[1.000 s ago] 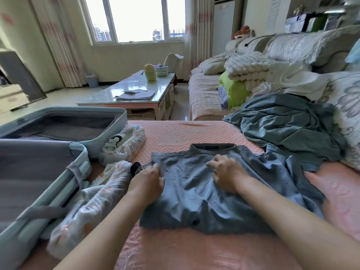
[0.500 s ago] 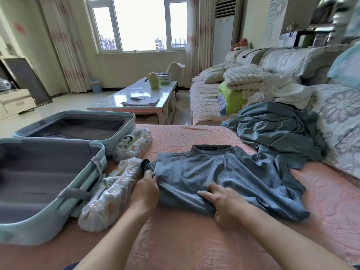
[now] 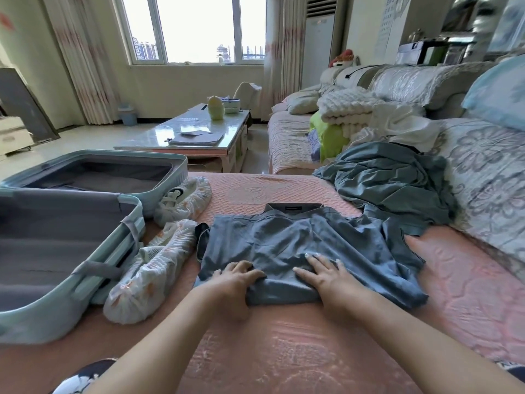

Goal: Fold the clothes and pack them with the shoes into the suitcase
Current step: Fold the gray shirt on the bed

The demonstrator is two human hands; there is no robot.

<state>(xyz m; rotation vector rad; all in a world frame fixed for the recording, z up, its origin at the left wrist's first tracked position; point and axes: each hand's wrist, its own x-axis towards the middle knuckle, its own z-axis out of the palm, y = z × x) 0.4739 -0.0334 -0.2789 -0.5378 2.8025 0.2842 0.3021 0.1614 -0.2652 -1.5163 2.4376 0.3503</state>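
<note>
Both hands are on one garment. My left hand point(image 3: 234, 280) curls its fingers round the near hem of the thin blue-grey collared shirt point(image 3: 298, 245), bunching it. My right hand point(image 3: 326, 277) lies flat beside it, fingers spread, pressing the cloth and holding nothing. The shirt runs away from the hands, collar at the far end, on the pink quilted cover point(image 3: 284, 351). The sleeve right of the right hand is spread loose, so I'd call the fold half done at best.

Left of the left hand are two shoes in white crinkled plastic covers, the near shoe point(image 3: 147, 268) and the far shoe point(image 3: 184, 203), both outside the case. Further left, the pale teal hard-shell suitcase point(image 3: 51, 311) lies open, with nothing packed that I can see. Beyond and right of the right hand is a crumpled grey-green garment point(image 3: 392, 180), unfolded.

Judgement: early. One shirt is mid-fold; the other garment, both shoes and all the packing are left.
</note>
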